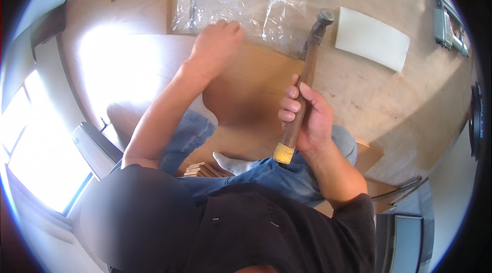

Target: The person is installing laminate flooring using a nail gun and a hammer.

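My right hand [319, 122] is wrapped round the wooden handle of a hammer [307, 65]. The hammer's metal head points away from me, and yellow wrapping covers the handle's near end. Over the far edge of a wooden panel [256, 76], my left hand [218, 45] has its fingers curled down. Whatever they grip, if anything, is hidden beneath the hand. Just beyond that hand lies clear plastic film [236, 4], crumpled and shiny.
A white, slightly bent rectangular sheet [372, 38] lies right of the hammer head. Farther right is a grey-green power tool [447, 27], perhaps a nail gun. Thin wooden strips [202, 169] are stacked by my legs. Bright windows [38, 140] stand at the left.
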